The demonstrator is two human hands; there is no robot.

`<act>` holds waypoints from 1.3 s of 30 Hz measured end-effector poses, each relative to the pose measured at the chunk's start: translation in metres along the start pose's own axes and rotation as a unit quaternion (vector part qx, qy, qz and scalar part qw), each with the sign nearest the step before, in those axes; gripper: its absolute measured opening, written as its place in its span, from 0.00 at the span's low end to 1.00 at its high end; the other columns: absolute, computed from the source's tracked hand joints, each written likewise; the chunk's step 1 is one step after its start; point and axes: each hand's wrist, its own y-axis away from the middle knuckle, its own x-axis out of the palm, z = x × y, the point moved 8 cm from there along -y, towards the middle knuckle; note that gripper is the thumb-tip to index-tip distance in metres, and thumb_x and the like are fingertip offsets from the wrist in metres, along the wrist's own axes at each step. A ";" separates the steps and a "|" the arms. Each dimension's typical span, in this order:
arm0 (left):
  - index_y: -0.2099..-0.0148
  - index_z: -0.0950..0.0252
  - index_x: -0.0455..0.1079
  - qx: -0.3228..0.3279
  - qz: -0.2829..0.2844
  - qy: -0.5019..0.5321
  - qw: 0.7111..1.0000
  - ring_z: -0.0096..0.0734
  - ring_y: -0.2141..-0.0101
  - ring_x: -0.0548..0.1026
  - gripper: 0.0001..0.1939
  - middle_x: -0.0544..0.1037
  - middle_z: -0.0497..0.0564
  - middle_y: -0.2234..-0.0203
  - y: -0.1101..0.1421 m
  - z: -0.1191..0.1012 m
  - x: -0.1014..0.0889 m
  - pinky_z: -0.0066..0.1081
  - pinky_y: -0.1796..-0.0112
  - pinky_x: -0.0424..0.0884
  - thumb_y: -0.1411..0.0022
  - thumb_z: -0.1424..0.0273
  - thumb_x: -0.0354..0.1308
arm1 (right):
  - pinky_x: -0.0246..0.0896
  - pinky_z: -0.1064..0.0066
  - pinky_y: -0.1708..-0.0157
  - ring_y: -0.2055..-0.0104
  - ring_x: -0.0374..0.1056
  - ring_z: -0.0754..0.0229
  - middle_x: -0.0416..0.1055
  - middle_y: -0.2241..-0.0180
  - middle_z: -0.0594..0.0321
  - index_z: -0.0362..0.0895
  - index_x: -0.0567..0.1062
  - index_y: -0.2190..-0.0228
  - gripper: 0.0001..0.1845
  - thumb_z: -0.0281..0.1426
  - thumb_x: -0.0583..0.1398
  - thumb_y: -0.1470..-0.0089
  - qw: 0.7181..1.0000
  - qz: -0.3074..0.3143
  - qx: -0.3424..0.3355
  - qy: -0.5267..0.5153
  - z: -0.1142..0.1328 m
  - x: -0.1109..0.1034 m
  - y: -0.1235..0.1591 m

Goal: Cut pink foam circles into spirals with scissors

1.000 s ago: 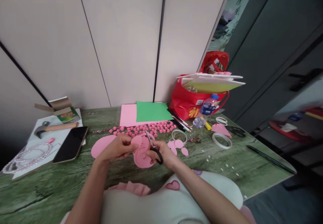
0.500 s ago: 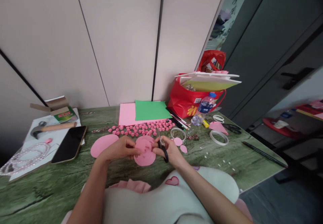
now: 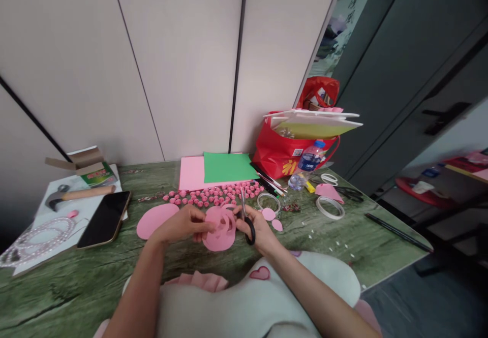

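My left hand (image 3: 189, 223) pinches the left side of a pink paper spiral (image 3: 219, 241), whose cut rings stand a little apart. In my right hand (image 3: 256, 224) is a pair of black-handled scissors (image 3: 249, 230), blades pointing up and away from me. The right fingertips are close to the spiral's right edge; whether they touch it I cannot tell. A pink paper oval (image 3: 154, 220) lies left of the spiral. Behind it are many small rolled pink paper roses (image 3: 213, 195). Two small pink cutouts (image 3: 269, 214) lie right of the scissors.
At the left are a phone (image 3: 104, 219), a hammer (image 3: 84, 192), a bead string (image 3: 41, 234) and an opened box (image 3: 98, 174). Green paper (image 3: 229, 167) lies at the back. A red bag (image 3: 270, 147), a water bottle (image 3: 307, 165) and tape rolls (image 3: 330, 208) stand or lie to the right.
The spiral's rings have opened apart more, with one strip now lifted toward the right hand. The right hand and scissors have shifted very slightly right.
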 end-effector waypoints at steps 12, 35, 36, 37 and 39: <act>0.81 0.68 0.70 0.090 -0.002 0.162 0.983 0.24 0.86 0.65 0.14 0.70 0.50 0.87 0.012 -0.001 -0.015 0.26 0.82 0.62 0.58 0.60 0.60 | 0.53 0.78 0.84 0.86 0.60 0.68 0.60 0.88 0.75 0.42 0.66 0.73 0.19 0.32 0.66 0.70 0.999 0.018 -0.019 0.031 0.042 0.004 -0.021; 0.78 0.70 0.69 0.103 -0.066 0.244 0.962 0.23 0.86 0.65 0.13 0.69 0.47 0.88 0.004 -0.001 -0.023 0.24 0.84 0.60 0.54 0.64 0.59 | 0.53 0.79 0.81 0.82 0.60 0.70 0.62 0.84 0.73 0.42 0.67 0.75 0.17 0.32 0.66 0.70 0.996 0.082 0.006 0.025 0.066 0.017 -0.023; 0.77 0.70 0.69 0.101 -0.069 0.248 0.961 0.23 0.86 0.65 0.12 0.69 0.47 0.88 0.004 0.000 -0.023 0.24 0.84 0.60 0.53 0.64 0.58 | 0.53 0.79 0.81 0.81 0.60 0.70 0.62 0.84 0.73 0.42 0.67 0.75 0.17 0.32 0.66 0.70 0.997 0.078 -0.004 0.009 0.075 0.019 -0.025; 0.76 0.70 0.68 0.099 -0.072 0.253 0.960 0.23 0.86 0.65 0.12 0.69 0.47 0.88 0.004 0.000 -0.024 0.24 0.84 0.60 0.53 0.64 0.58 | 0.53 0.79 0.80 0.81 0.61 0.70 0.62 0.83 0.73 0.42 0.67 0.74 0.16 0.32 0.65 0.68 0.997 0.076 -0.004 -0.002 0.077 0.019 -0.026; 0.75 0.70 0.67 0.091 -0.076 0.254 0.960 0.22 0.87 0.65 0.12 0.69 0.47 0.88 0.004 0.002 -0.024 0.24 0.84 0.60 0.51 0.64 0.57 | 0.52 0.79 0.81 0.81 0.61 0.70 0.63 0.83 0.72 0.43 0.66 0.73 0.16 0.33 0.65 0.66 0.998 0.067 0.002 -0.004 0.067 0.016 -0.027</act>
